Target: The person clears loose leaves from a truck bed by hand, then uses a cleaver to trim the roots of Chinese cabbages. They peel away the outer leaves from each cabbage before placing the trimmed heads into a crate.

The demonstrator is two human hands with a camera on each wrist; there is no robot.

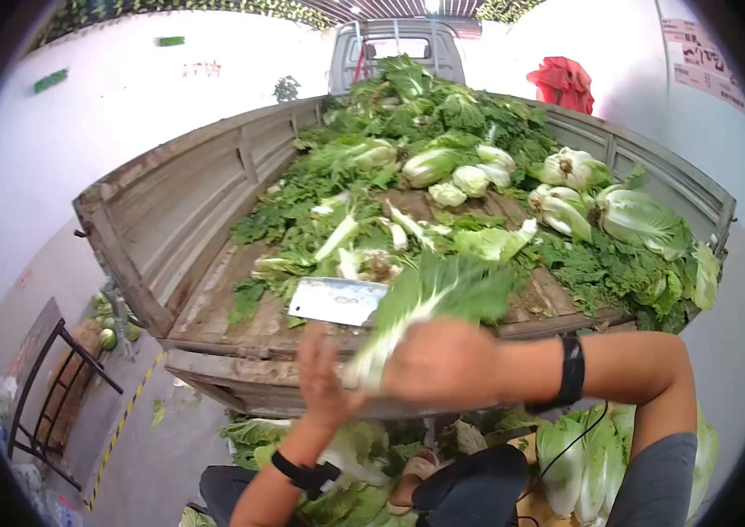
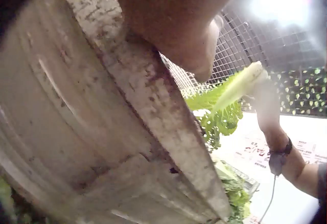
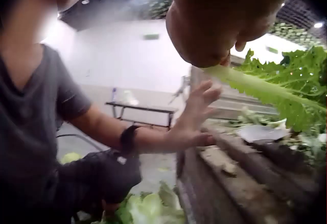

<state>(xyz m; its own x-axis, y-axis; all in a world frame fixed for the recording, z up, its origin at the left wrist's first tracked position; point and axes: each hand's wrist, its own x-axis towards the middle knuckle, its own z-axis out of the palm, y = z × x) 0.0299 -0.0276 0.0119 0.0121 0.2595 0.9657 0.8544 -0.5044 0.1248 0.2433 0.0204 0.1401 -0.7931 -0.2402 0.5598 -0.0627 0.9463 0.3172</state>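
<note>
My right hand (image 1: 443, 360) grips the pale stalk end of a leafy green cabbage (image 1: 434, 299) above the rear edge of a wooden truck bed (image 1: 214, 351). In the right wrist view the right hand (image 3: 219, 25) pinches the stalk, and the leaf (image 3: 265, 88) stretches off to the right. My left hand (image 1: 324, 369) is raised beside it with fingers spread and holds nothing; its heel is at the bed's edge (image 3: 196, 116). A steel cleaver (image 1: 337, 300) lies flat on the boards just beyond both hands. The left wrist view shows the cabbage (image 2: 230, 93) held aloft.
Several whole cabbages (image 1: 566, 206) and loose green leaves cover the truck bed. More cabbages (image 1: 583, 457) lie on the ground at the lower right. The bed's left side board (image 1: 153, 211) stands upright. A dark metal rack (image 1: 47, 395) stands at the left.
</note>
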